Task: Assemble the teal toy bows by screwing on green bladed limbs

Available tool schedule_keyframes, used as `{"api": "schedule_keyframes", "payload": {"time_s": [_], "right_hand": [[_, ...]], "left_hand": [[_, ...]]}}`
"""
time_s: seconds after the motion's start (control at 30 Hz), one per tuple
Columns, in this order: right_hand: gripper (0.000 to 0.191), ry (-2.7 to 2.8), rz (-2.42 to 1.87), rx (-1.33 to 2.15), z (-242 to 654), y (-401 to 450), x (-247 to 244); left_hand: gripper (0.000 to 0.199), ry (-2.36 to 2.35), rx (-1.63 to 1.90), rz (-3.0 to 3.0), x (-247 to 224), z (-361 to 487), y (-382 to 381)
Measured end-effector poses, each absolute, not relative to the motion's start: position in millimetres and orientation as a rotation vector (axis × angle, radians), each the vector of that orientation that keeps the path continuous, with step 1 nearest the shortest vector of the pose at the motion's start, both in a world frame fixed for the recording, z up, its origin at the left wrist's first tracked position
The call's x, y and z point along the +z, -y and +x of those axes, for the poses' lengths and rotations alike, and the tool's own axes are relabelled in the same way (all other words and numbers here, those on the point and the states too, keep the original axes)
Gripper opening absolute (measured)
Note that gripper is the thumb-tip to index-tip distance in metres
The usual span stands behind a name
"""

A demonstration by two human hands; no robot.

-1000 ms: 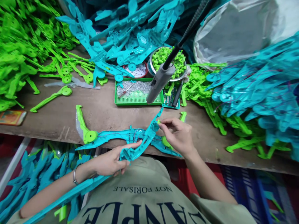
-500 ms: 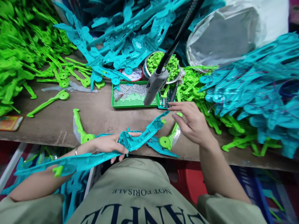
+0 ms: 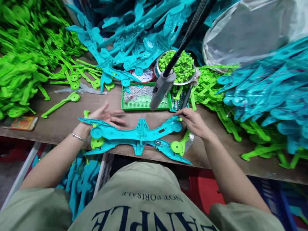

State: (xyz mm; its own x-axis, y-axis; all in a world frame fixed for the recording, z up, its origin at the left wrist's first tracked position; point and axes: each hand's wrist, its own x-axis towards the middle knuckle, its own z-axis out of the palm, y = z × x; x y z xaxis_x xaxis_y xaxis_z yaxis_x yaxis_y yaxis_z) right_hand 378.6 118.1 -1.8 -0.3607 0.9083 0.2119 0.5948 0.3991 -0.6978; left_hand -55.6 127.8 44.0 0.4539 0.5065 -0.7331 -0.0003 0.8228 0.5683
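Note:
A long blue plastic shell half (image 3: pixel 122 133) lies level in front of me, its outer face showing. My right hand (image 3: pixel 193 123) pinches its right tip, beside a small green piece (image 3: pixel 180 119). Behind the left end, my left hand (image 3: pixel 107 116) has its fingers spread, holding nothing; whether the shell touches its palm or wrist I cannot tell. Nearer the table edge is a matching blue half (image 3: pixel 168 154), inner side up, with wires and small parts visible. Green arms (image 3: pixel 176 147) sit at its two ends, partly covered by the upper shell.
Behind stand a green tray (image 3: pixel 144 107) of screws with a screwdriver, and a bowl (image 3: pixel 157 69) of green pieces. An electric screwdriver (image 3: pixel 162 91) hangs over the tray. Green arms (image 3: pixel 20 83) heap up left, blue shells (image 3: pixel 260 83) right. A phone-like object (image 3: pixel 24 123) lies left.
The blue shell half has turned from slanted to level, above the other half. My left hand has let go and spread its fingers; my right hand has closed on the right tip.

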Motion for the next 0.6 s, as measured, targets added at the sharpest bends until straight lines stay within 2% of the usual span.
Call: {"api": "schedule_keyframes", "payload": {"time_s": [0.2,0.43,0.6], "right_hand": [[0.025,2.004,-1.400,0.539,374,-114,-13],[0.028,1.925,-1.524,0.365,361,-106,-23],[0.026,1.967,-1.618,0.193,357,-98,-28]], "left_hand": [[0.092,-1.264,0.831,0.753,41,-116,-134],[0.046,-1.239,1.072,0.850,18,-118,-130],[0.051,-1.604,1.155,1.151,4,-111,-121]]}}
